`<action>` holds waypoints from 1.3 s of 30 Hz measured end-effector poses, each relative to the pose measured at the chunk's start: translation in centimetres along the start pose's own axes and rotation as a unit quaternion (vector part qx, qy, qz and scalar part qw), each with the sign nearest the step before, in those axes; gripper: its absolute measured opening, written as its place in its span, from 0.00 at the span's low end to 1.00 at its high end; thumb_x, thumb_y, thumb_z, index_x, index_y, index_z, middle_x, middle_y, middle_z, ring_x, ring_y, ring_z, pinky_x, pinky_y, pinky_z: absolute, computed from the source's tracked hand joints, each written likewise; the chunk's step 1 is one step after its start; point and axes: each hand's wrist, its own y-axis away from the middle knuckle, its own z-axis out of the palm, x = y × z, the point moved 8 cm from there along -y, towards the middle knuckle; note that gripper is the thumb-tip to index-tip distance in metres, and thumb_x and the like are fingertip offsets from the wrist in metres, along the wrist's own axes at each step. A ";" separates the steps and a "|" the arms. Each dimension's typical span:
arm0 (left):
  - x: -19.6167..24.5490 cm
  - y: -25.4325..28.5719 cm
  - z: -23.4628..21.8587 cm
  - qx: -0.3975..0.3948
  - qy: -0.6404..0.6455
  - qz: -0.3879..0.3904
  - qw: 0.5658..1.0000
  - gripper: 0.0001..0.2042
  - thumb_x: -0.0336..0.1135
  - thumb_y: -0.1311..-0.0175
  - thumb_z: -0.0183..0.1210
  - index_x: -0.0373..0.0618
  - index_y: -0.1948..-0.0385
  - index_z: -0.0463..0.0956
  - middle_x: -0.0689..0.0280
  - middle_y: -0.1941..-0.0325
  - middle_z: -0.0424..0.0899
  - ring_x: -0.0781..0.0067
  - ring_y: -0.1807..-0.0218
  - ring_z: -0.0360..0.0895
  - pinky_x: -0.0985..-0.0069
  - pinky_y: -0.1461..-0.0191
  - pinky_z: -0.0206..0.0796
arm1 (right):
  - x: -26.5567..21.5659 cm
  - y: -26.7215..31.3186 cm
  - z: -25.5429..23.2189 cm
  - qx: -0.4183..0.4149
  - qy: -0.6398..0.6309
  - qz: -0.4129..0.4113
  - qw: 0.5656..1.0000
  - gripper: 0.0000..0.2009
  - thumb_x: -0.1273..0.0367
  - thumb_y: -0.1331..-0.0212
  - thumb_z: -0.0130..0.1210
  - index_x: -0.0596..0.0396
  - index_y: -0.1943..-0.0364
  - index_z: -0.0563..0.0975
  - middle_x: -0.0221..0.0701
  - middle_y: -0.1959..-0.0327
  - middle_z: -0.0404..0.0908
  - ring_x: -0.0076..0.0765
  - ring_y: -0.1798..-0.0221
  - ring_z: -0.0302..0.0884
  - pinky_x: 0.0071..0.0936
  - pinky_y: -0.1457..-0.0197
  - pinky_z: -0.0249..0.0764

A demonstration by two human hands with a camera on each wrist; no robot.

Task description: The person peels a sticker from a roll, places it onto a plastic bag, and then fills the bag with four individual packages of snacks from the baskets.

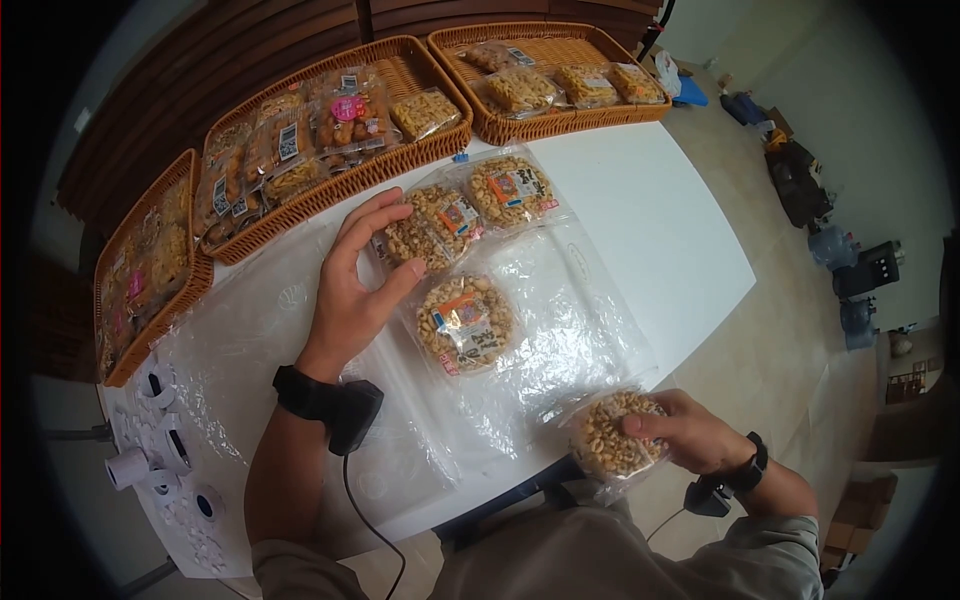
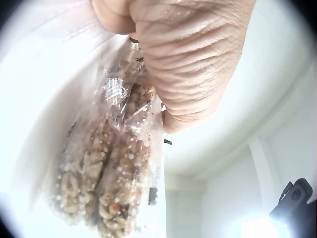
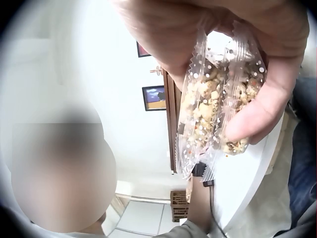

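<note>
In the head view my left hand [image 1: 352, 295] grips a clear round snack packet [image 1: 432, 232] at its left side, thumb and fingers spread around the edge. The left wrist view has two packets [image 2: 121, 173] edge-on, side by side, below the left hand [image 2: 190, 59]. Another labelled packet [image 1: 512, 190] lies to the right of it, and one more [image 1: 466, 324] nearer me. At the table's front edge my right hand [image 1: 697, 432] pinches nut packets [image 1: 607, 440], thumb on top. Two packets [image 3: 203, 111] stand face to face in the right hand [image 3: 280, 74] in the right wrist view.
Clear plastic bags [image 1: 540, 330] spread over the white table [image 1: 680, 230]. Wicker baskets [image 1: 340, 185] of packaged snacks line the back and left. White rolls [image 1: 128, 467] and small scraps lie at the left edge. Cables run from both wrist cameras.
</note>
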 end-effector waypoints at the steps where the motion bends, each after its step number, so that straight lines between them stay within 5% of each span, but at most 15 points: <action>1: 0.0 0.0 0.0 0.000 0.000 0.002 1.000 0.23 0.29 0.43 0.64 0.40 0.43 0.75 0.56 0.30 0.69 0.60 0.27 0.63 0.65 0.24 0.50 | 0.2 -0.1 0.3 -0.006 -0.014 0.007 1.000 0.33 0.59 0.41 0.68 0.78 0.45 0.72 0.44 0.52 0.84 0.35 0.52 0.84 0.30 0.42 0.78; 9: 0.0 0.0 0.0 0.000 0.001 -0.003 1.000 0.23 0.30 0.44 0.65 0.40 0.43 0.75 0.57 0.31 0.69 0.60 0.27 0.64 0.65 0.24 0.50 | -0.9 -0.6 0.8 0.005 -0.052 -0.051 0.997 0.30 0.56 0.34 0.61 0.75 0.44 0.71 0.43 0.52 0.83 0.35 0.51 0.84 0.32 0.53 0.84; 12: 0.0 0.0 0.0 0.001 0.000 -0.001 1.000 0.23 0.30 0.44 0.65 0.40 0.43 0.75 0.56 0.31 0.69 0.60 0.28 0.64 0.65 0.24 0.50 | -1.0 -0.3 1.8 -0.016 -0.168 -0.072 0.983 0.29 0.55 0.32 0.57 0.70 0.41 0.70 0.40 0.50 0.82 0.35 0.51 0.84 0.31 0.52 0.84; 19: 0.0 0.0 0.0 0.001 0.000 0.001 1.000 0.24 0.30 0.44 0.66 0.40 0.43 0.75 0.56 0.31 0.70 0.60 0.28 0.65 0.66 0.24 0.51 | -2.4 -0.1 3.7 0.011 -0.131 -0.183 0.974 0.28 0.59 0.29 0.54 0.63 0.33 0.63 0.38 0.37 0.74 0.36 0.37 0.75 0.40 0.33 0.73; 25: -0.1 0.0 0.0 -0.001 -0.009 0.006 1.000 0.24 0.30 0.45 0.66 0.41 0.43 0.75 0.57 0.31 0.70 0.60 0.28 0.65 0.66 0.25 0.53 | -3.2 -1.3 4.6 0.003 -0.188 -0.246 0.951 0.27 0.65 0.27 0.51 0.60 0.29 0.59 0.38 0.34 0.70 0.36 0.34 0.72 0.40 0.32 0.72; 32: 0.0 0.1 0.0 0.002 -0.019 0.008 1.000 0.24 0.29 0.45 0.66 0.41 0.44 0.75 0.57 0.32 0.71 0.61 0.29 0.66 0.66 0.25 0.54 | -4.0 -2.9 4.1 0.032 -0.061 -0.280 0.958 0.26 0.65 0.29 0.55 0.62 0.32 0.64 0.36 0.41 0.76 0.29 0.40 0.76 0.31 0.38 0.75; 35: 0.0 0.0 0.1 -0.006 -0.015 0.007 1.000 0.24 0.29 0.45 0.66 0.41 0.43 0.75 0.57 0.31 0.70 0.61 0.28 0.64 0.66 0.24 0.51 | -4.1 -3.4 3.0 0.060 0.059 -0.223 0.971 0.25 0.64 0.29 0.56 0.63 0.34 0.66 0.35 0.43 0.78 0.27 0.43 0.76 0.28 0.39 0.75; 39: 0.0 0.0 0.1 -0.016 -0.008 -0.005 1.000 0.24 0.27 0.44 0.64 0.41 0.41 0.74 0.56 0.29 0.67 0.61 0.25 0.60 0.66 0.22 0.46 | -5.6 -3.6 4.0 0.014 0.110 -0.252 0.961 0.26 0.62 0.29 0.57 0.64 0.34 0.66 0.35 0.45 0.79 0.27 0.45 0.77 0.27 0.40 0.75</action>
